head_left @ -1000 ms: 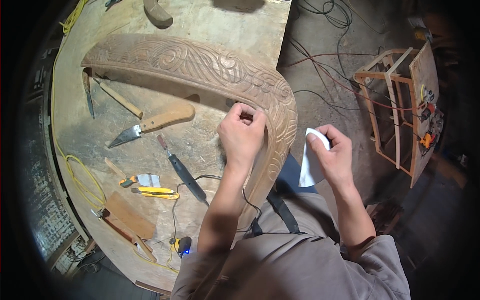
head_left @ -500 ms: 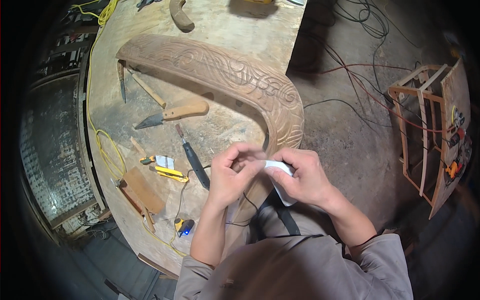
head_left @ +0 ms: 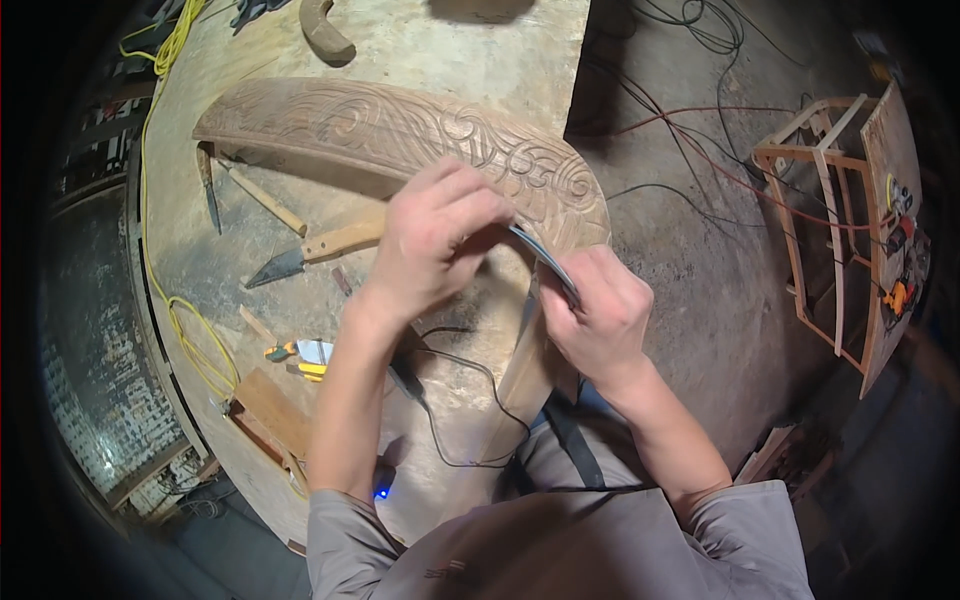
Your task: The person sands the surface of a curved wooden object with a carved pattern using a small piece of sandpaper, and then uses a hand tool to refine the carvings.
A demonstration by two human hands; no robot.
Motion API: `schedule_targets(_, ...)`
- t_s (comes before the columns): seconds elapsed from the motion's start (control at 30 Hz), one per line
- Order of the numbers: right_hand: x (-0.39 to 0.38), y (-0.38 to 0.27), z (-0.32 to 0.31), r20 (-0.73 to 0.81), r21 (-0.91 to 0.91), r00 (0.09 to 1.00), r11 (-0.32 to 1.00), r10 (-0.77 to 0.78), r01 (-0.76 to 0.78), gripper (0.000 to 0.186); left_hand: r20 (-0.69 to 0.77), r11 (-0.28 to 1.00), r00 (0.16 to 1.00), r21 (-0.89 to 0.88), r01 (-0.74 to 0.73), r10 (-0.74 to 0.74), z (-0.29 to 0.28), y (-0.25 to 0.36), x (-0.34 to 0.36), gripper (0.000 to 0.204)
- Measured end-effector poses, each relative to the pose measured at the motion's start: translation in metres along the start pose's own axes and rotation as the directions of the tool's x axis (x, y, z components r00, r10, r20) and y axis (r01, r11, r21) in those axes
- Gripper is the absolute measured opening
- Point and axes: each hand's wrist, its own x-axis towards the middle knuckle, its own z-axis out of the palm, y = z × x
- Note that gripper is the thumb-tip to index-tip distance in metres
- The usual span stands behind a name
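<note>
My left hand point(head_left: 440, 228) and my right hand point(head_left: 600, 310) are closed on opposite ends of a thin, curved sheet point(head_left: 535, 248), seen nearly edge-on. Both are over a carved wooden piece point(head_left: 510, 150), which bends toward me on the right. Beside and beneath my left hand lie a wooden-handled knife point(head_left: 330, 240), a long wooden-handled tool point(head_left: 265, 200) and a dark corded tool point(head_left: 405, 378), partly hidden by my forearm.
The worktable point(head_left: 215, 320) holds a yellow cable point(head_left: 190, 330), a putty knife point(head_left: 314, 351), a yellow cutter point(head_left: 311, 371), wooden boards point(head_left: 270, 405) and a curved wooden part point(head_left: 325, 35). A wooden frame point(head_left: 830, 160) with tools stands right, cables point(head_left: 680, 130) on the floor.
My left hand came down to meet the sheet, then moved up and left with it. The white sheet in my right hand is now stretched edge-on between both hands.
</note>
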Motion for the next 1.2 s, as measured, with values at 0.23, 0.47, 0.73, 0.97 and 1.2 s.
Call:
schedule_targets(0.23, -0.003, -0.001, 0.013, -0.009, -0.283, 1.000, 0.959, 0.009, -0.011, 0.020, 0.039, 0.996, 0.995, 0.000, -0.094, 0.094, 0.004, -0.023, 0.008, 0.028)
schedule_targets(0.47, -0.001, -0.005, 0.020, -0.005, -0.322, 1.000, 0.947, 0.012, -0.013, 0.023, 0.044, 0.980, 0.982, 0.070, -0.187, 0.185, 0.007, -0.029, 0.007, 0.012)
schedule_targets(0.73, -0.005, -0.010, 0.020, 0.105, -0.345, 0.991, 0.938, 0.079, -0.038, 0.020, 0.061, 0.983, 0.985, 0.074, -0.165, 0.161, 0.005, -0.035, 0.008, 0.011)
schedule_targets(0.97, -0.007, -0.008, 0.018, 0.082, -0.322, 0.992, 0.944, 0.097, -0.066, 0.019, 0.120, 0.986, 0.979, 0.009, -0.167, 0.164, 0.005, -0.037, 0.014, 0.023)
schedule_targets(1.2, -0.012, -0.008, 0.016, 0.137, -0.273, 0.987, 0.961, 0.089, -0.049, 0.017, 0.165, 0.988, 0.975, 0.022, -0.155, 0.149, 0.007, -0.034, 0.019, 0.010)
